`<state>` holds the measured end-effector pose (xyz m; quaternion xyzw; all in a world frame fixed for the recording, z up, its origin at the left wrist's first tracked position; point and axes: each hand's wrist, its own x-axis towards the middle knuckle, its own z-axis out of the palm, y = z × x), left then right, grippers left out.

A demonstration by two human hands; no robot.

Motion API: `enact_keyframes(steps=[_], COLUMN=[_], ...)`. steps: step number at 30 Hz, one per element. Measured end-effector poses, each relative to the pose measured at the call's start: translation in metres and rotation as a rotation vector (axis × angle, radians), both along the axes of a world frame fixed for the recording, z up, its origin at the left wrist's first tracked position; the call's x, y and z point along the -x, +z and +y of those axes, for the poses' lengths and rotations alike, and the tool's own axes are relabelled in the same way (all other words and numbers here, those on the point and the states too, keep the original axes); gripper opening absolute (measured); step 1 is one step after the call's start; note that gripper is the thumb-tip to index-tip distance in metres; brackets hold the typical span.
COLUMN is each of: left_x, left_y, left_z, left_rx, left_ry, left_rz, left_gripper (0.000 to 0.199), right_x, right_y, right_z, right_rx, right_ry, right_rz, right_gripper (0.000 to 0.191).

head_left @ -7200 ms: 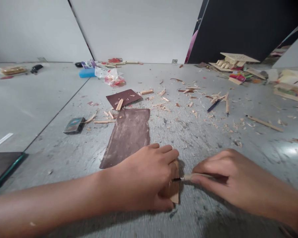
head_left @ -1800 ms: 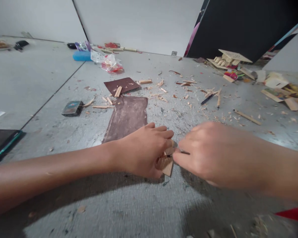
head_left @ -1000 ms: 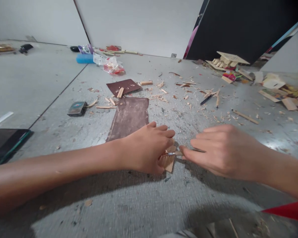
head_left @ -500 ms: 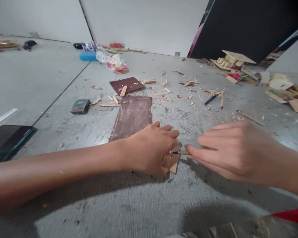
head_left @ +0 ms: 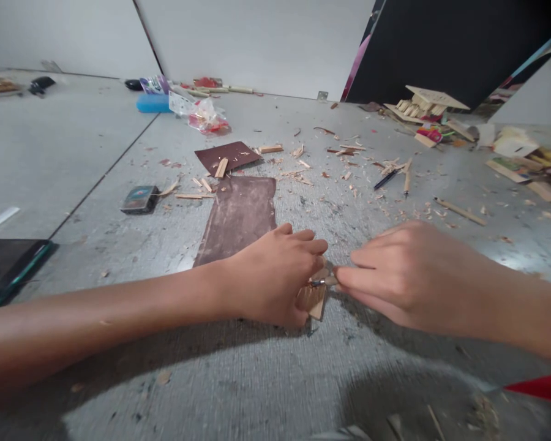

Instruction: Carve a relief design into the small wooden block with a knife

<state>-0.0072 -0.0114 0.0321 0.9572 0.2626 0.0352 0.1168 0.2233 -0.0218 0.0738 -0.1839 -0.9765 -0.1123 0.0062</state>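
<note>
Left hand (head_left: 275,278) is clamped down on a small wood piece (head_left: 313,298), pinning it to the grey floor (head_left: 239,380) just below the sandpaper sheet (head_left: 239,217). Right hand (head_left: 404,275) pinches a carving knife (head_left: 324,282), tip touching the wood's top edge.

Even, soft light; arm shadows fall toward the viewer, edges stretched wide, near foreground slightly blurred
</note>
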Motion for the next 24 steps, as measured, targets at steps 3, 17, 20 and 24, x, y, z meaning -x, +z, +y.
enact_keyframes(steps=[3,17,20,24], left_x=[0.000,0.000,0.002,0.005], left_y=[-0.003,0.000,0.001,0.004], left_z=[0.001,-0.003,-0.002,0.002], left_rx=[-0.014,-0.055,-0.006,0.082], left_ry=[-0.012,0.003,0.007,0.002], left_rz=[-0.026,0.006,0.008,0.004], left_gripper=[0.028,0.018,0.015,0.021], right_x=[-0.005,-0.023,-0.021,-0.021], right_y=[-0.007,-0.054,-0.064,-0.055], right_z=[0.003,-0.006,-0.004,0.003], right_rx=[0.047,0.143,0.399,0.623], right_ry=[0.005,-0.052,-0.193,-0.220], right_rz=[0.036,0.357,0.510,0.515], right_gripper=[0.035,0.036,0.033,0.035])
